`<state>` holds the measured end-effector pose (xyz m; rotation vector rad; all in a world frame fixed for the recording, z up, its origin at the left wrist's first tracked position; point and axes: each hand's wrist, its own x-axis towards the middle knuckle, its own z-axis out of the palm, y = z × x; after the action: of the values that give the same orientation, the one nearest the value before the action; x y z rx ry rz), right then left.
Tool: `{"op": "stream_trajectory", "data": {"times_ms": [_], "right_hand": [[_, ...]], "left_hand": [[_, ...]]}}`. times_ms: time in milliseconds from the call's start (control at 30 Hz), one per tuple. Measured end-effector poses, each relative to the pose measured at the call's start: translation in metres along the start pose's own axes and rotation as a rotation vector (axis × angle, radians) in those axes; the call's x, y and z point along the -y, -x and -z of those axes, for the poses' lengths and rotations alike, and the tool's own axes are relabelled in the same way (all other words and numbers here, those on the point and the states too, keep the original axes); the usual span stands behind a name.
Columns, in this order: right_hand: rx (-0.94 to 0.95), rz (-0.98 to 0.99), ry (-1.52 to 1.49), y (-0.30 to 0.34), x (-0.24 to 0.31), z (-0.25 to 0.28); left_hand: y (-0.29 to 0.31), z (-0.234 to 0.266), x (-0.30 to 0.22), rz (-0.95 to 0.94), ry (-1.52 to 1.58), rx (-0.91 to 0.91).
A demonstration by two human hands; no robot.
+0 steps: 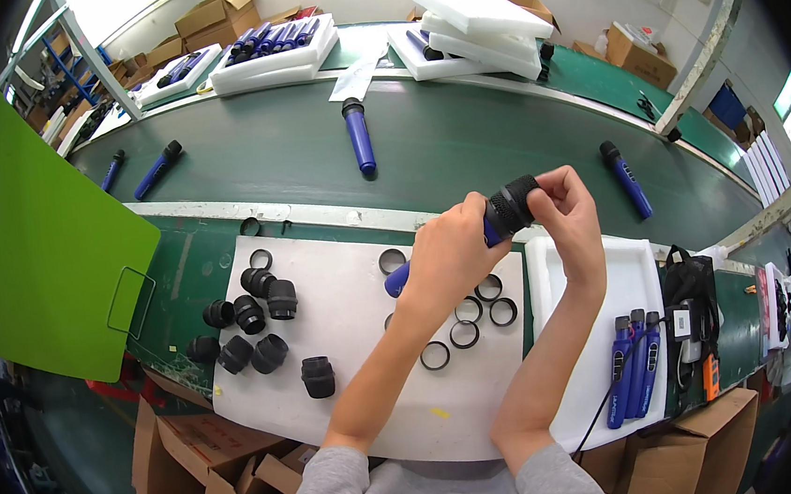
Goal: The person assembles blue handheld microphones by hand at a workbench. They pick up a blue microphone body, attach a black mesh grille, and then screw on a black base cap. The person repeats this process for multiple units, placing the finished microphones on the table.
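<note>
1. Head view, left: my left hand is wrapped around the blue body of a mic, whose tail end pokes out below my fist.
2. Right: the thumb and fingertips of my right hand meet the outer end of its black grille; whether they pinch it or merely rest there, I cannot tell.
3. The mic is raised in front of me, slanting, grille up to the right, above the white board.
4. Black rings lie near my left forearm; loose grilles sit further left.
5. I take the step in hand to be turning or seating the grille on the body.
6. The next move, I judge, calls for a steady left hold while the right twists squarely, without cross-threading.
</note>
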<state>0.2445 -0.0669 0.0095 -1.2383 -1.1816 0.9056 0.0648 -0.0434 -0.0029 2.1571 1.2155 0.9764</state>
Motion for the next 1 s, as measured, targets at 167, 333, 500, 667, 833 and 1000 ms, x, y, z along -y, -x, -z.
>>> {"op": "stream_trajectory", "data": {"times_ms": [167, 333, 500, 667, 833, 1000], "right_hand": [[0.147, 0.298, -0.33, 0.001, -0.001, 0.0], [0.166, 0.252, -0.195, 0.001, -0.007, 0.009], [0.058, 0.128, -0.154, 0.002, -0.001, -0.001], [-0.007, 0.006, -0.094, 0.001, 0.006, -0.008], [-0.044, -0.057, 0.02, 0.001, 0.006, -0.005], [0.034, 0.201, -0.24, 0.005, 0.009, -0.011]], "left_hand": [[-0.001, 0.004, -0.002, 0.015, 0.072, 0.058], [0.0, 0.007, -0.006, 0.034, 0.075, 0.077], [0.001, -0.002, 0.001, 0.004, -0.048, 0.009], [0.0, 0.005, -0.003, 0.054, -0.078, 0.023], [-0.002, 0.005, 0.002, -0.03, -0.004, 0.028], [-0.005, 0.007, -0.003, 0.002, 0.082, 0.082]]}}
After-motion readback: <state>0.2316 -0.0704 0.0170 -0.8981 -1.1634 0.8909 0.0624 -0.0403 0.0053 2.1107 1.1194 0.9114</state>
